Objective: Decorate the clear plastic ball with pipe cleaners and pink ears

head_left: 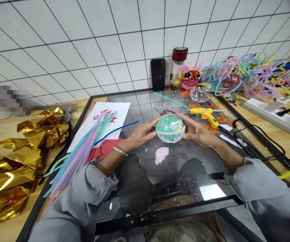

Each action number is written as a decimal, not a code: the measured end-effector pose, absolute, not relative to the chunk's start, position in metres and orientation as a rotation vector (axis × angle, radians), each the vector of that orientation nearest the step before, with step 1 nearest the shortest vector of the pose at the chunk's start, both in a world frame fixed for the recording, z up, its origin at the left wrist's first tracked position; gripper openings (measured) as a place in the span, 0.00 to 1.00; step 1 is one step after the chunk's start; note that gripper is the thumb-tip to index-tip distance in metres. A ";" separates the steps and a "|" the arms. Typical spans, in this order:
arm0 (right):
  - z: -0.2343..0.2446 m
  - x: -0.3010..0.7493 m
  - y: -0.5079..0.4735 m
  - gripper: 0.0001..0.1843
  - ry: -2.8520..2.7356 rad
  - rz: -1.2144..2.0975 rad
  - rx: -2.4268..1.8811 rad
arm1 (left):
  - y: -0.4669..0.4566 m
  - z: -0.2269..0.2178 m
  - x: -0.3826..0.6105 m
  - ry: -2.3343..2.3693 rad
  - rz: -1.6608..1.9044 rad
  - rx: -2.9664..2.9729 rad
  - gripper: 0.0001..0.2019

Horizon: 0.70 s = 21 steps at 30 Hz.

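Between my two hands is a clear plastic ball with a green inside, colourful specks and a pale pink band around its middle. My left hand presses its fingers and thumb against the ball's left side. On the opposite side, my right hand grips it the same way. A pale pink crumpled piece lies on the glass just below the ball. Partly hidden behind the ball are red-handled pliers. To the right of them rests a yellow glue gun.
Pipe cleaners lie across white paper at left, beside gold foil. At the back stand a phone, a tea bottle and a pink-eared mask-like ornament. A power strip, cables and a pipe-cleaner heap are at right.
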State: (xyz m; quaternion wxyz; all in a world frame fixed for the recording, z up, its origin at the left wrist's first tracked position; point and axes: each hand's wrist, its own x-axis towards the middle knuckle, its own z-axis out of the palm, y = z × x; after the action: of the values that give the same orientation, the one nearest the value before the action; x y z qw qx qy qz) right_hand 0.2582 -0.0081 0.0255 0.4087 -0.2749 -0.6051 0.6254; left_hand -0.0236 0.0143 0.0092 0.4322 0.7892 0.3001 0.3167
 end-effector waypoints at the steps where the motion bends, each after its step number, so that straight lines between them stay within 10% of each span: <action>1: 0.026 0.258 -0.008 0.43 -1.524 1.577 -0.692 | 0.014 0.009 -0.024 0.747 0.788 1.964 0.32; 21: 0.022 0.258 -0.007 0.42 -1.520 1.547 -0.711 | 0.015 0.007 -0.024 0.762 0.784 1.967 0.33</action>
State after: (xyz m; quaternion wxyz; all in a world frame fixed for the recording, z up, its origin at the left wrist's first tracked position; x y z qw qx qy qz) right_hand 0.2585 -0.0073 0.0221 0.4166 -0.2834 -0.6054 0.6162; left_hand -0.0241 0.0153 0.0075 0.4310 0.7888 0.3055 0.3143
